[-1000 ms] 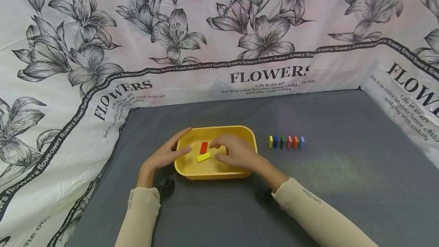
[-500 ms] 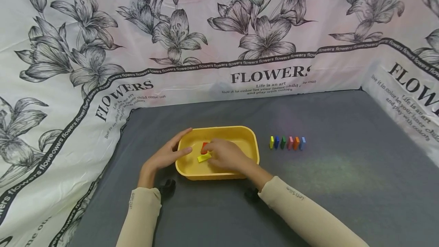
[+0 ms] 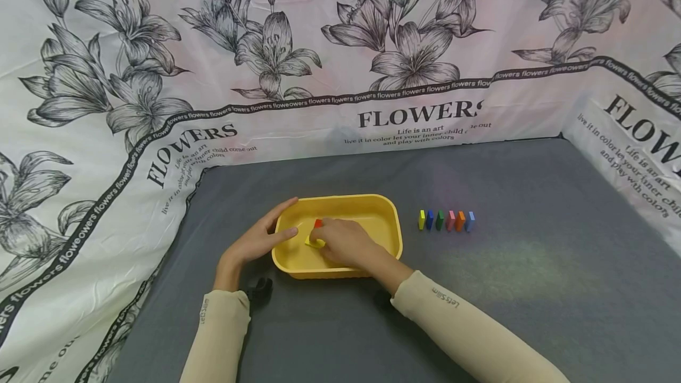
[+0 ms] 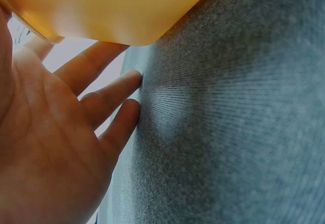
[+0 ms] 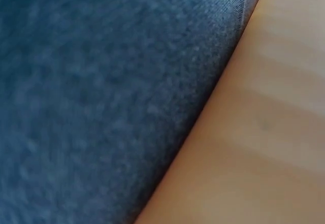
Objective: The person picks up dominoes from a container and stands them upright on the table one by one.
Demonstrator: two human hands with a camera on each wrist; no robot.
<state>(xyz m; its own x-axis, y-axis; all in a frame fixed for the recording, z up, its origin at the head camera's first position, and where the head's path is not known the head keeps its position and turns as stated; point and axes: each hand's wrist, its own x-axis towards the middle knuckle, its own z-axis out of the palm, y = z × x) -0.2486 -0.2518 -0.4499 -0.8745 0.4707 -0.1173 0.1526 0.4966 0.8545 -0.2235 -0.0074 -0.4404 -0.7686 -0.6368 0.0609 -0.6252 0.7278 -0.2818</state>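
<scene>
A shallow yellow plastic tray (image 3: 372,208) sits on the grey cloth. My left hand (image 3: 255,240) holds its left end, thumb over the rim and the other fingers spread along the outside. In the left wrist view, the left hand's ring and little fingertips reach the cloth beside the tray. My right hand (image 3: 346,242) is down inside the tray, its curled fingers pinching a small yellow block (image 3: 310,242), which they partly cover. Just behind the fingers lies a red block (image 3: 318,223), mostly hidden. The right wrist view shows the tray's outer wall (image 5: 264,122) but not the pinching fingers.
Right of the tray, several small blocks stand upright in a row: yellow (image 3: 422,220), blue (image 3: 430,220), green (image 3: 440,220), pink (image 3: 450,220), orange (image 3: 460,221) and light blue (image 3: 470,221). A flower-printed curtain (image 3: 298,129) borders the grey surface at the back and sides.
My right hand has moved left and down in the tray, its fingers closing at the yellow block and covering part of the red one. The left hand stays on the tray's left end.
</scene>
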